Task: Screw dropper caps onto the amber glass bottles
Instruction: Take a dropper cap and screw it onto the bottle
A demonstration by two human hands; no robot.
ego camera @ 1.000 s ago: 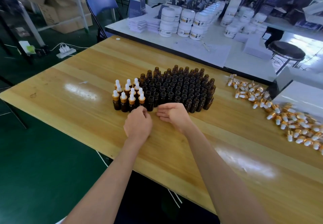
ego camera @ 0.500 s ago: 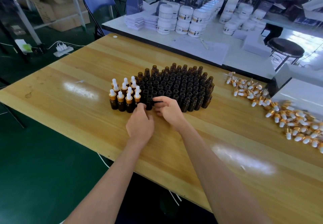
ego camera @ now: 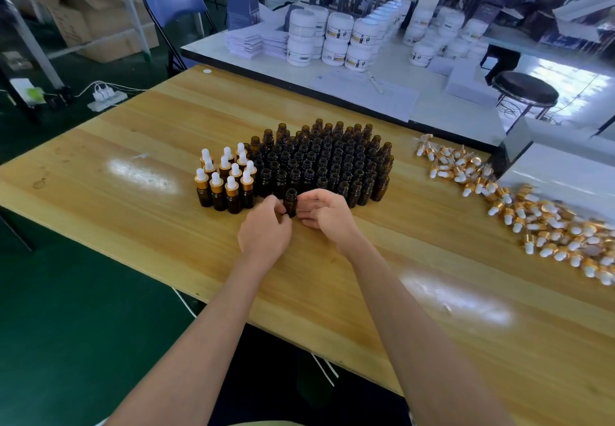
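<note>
1. Head view: the left hand [ego camera: 264, 229] pinches one open amber bottle [ego camera: 290, 200], held upright just in front of the block of uncapped bottles [ego camera: 329, 159] on the table [ego camera: 133, 226].
2. The right hand [ego camera: 329, 214] sits just beside that bottle with its fingers curled. I cannot tell whether they touch the glass; no cap shows in it.
3. The dropper caps [ego camera: 519, 212] lie in a loose heap well apart to the right. Reaching for one means sweeping the forearm past the packed block, and a brush there could probably topple several bottles like dominoes.
4. The fingertip grip is low on smooth glass, so the bottle may twist or slip once turning force comes on.
5. A cap started tilted would likely cross-thread or jam the glass pipette against the neck.
6. The capped bottles [ego camera: 226, 182] stand close on the left; setting this one down carelessly could knock them.
</note>
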